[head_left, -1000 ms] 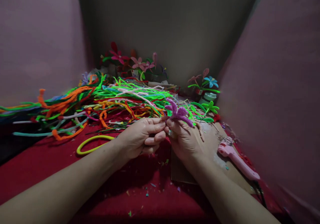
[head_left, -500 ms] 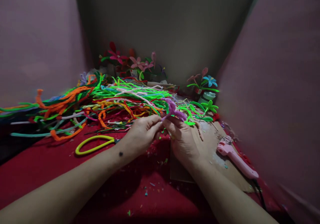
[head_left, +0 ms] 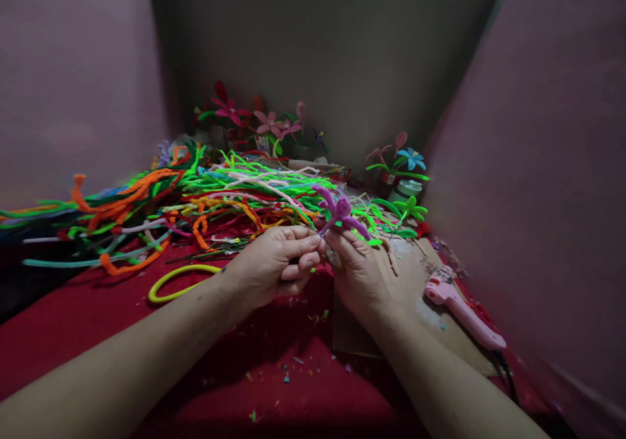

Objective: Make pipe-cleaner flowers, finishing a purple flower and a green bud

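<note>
Between my two hands, a purple pipe-cleaner flower [head_left: 339, 211] stands up with its petals spread. My left hand [head_left: 288, 256] pinches the base of it between thumb and forefinger, the other fingers curled. From the other side my right hand [head_left: 353, 259] is closed with thumb and fingers at the same base, just under the petals. The stem below is mostly hidden by the fingers. Behind the flower lies a heap of pipe cleaners [head_left: 264, 184] in green, white, orange and red. Yellow-handled scissors or pliers [head_left: 163, 289] lie partly under my left forearm.
A pink hot glue gun [head_left: 464, 312] rests on a cardboard sheet [head_left: 357, 334] at the right, its cord trailing forward. Finished pipe-cleaner flowers [head_left: 268, 122] stand at the back, near a small jar [head_left: 407, 190]. Scraps dot the red cloth [head_left: 274, 393].
The purple flower has turned, and its petals now show more openly. My left hand has rolled so that its curled fingers show, and its forearm covers more of the yellow-handled tool.
</note>
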Demonstrator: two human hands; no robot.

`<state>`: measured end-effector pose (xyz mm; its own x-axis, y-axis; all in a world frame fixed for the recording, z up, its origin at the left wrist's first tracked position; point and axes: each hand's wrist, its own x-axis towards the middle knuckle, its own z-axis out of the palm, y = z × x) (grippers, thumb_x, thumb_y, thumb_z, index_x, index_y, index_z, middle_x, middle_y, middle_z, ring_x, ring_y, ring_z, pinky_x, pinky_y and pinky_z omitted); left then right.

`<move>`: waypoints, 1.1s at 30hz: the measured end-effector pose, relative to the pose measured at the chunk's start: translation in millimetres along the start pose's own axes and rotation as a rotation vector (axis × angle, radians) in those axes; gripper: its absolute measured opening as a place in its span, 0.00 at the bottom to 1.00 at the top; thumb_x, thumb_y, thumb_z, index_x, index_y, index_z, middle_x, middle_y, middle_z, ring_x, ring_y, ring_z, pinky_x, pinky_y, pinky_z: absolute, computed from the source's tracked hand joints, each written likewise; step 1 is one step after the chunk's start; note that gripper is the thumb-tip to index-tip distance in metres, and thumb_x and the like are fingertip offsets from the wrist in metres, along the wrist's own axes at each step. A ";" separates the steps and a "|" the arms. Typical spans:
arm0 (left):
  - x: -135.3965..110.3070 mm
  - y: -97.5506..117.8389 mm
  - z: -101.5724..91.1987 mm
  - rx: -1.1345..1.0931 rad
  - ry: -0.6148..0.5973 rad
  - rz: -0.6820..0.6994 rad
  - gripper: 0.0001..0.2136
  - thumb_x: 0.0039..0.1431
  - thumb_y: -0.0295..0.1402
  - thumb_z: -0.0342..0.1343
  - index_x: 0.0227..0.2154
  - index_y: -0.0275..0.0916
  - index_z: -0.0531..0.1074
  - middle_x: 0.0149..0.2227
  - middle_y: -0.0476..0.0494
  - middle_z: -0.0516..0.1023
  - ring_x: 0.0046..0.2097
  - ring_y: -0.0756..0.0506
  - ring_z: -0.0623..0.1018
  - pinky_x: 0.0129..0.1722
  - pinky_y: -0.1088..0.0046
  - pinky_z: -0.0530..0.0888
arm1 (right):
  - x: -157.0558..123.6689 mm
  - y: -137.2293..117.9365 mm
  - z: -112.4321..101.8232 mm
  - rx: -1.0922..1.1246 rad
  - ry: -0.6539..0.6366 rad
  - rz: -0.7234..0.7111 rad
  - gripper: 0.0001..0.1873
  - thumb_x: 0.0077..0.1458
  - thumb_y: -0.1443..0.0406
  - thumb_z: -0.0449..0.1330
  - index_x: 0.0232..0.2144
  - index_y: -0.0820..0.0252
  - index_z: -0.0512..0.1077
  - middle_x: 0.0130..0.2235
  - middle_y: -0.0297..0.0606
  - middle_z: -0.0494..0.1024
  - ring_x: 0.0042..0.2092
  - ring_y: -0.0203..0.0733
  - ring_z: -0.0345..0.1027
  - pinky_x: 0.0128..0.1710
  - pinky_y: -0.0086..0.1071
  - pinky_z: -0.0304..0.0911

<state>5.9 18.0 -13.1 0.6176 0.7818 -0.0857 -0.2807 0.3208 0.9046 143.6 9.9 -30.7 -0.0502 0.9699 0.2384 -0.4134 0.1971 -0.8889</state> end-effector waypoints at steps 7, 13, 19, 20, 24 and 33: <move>0.4 2.1 -7.3 -0.047 -0.124 -0.047 0.04 0.57 0.29 0.51 0.28 0.36 0.67 0.15 0.59 0.56 0.15 0.58 0.43 0.11 0.85 0.52 | 9.1 18.2 -8.8 0.246 -0.130 0.098 0.08 0.45 0.64 0.63 0.31 0.58 0.75 0.23 0.29 0.70 0.24 0.31 0.58 0.24 0.26 0.55; -1.8 1.5 3.0 0.382 0.046 0.111 0.13 0.59 0.36 0.49 0.21 0.37 0.65 0.14 0.56 0.58 0.14 0.56 0.54 0.13 0.82 0.54 | 9.9 22.3 -8.1 0.233 -0.007 0.072 0.05 0.43 0.64 0.65 0.26 0.58 0.74 0.25 0.30 0.73 0.24 0.32 0.60 0.26 0.28 0.59; 1.2 -8.5 7.5 1.077 0.397 0.517 0.06 0.55 0.27 0.51 0.26 0.37 0.71 0.19 0.52 0.68 0.22 0.53 0.65 0.25 0.79 0.62 | 11.0 28.0 -6.6 0.237 0.059 0.031 0.06 0.42 0.66 0.65 0.27 0.58 0.75 0.29 0.31 0.77 0.28 0.35 0.66 0.29 0.30 0.63; 2.0 -10.1 6.5 1.120 0.422 0.535 0.06 0.55 0.27 0.50 0.27 0.37 0.71 0.20 0.52 0.69 0.22 0.53 0.66 0.26 0.79 0.62 | 11.2 28.5 -6.0 0.240 0.055 0.012 0.06 0.42 0.67 0.65 0.28 0.57 0.76 0.29 0.31 0.77 0.29 0.35 0.67 0.30 0.31 0.63; 3.9 -13.9 3.3 1.116 0.413 0.594 0.06 0.57 0.29 0.49 0.32 0.37 0.71 0.27 0.48 0.75 0.27 0.51 0.71 0.29 0.78 0.65 | 11.4 30.9 -5.0 0.252 0.070 -0.025 0.08 0.41 0.66 0.65 0.29 0.56 0.75 0.30 0.30 0.77 0.32 0.37 0.69 0.35 0.32 0.65; 1.5 -0.4 6.2 0.731 0.314 0.384 0.11 0.55 0.29 0.50 0.19 0.36 0.63 0.16 0.56 0.60 0.18 0.57 0.58 0.17 0.82 0.55 | 2.9 11.6 -2.3 0.115 0.015 0.041 0.04 0.44 0.64 0.64 0.28 0.55 0.75 0.28 0.31 0.77 0.27 0.34 0.63 0.23 0.27 0.57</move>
<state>11.4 15.7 -11.0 0.3164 0.9106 0.2658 0.1794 -0.3326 0.9258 140.8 15.3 -41.2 -0.0563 0.9789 0.1963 -0.5133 0.1402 -0.8466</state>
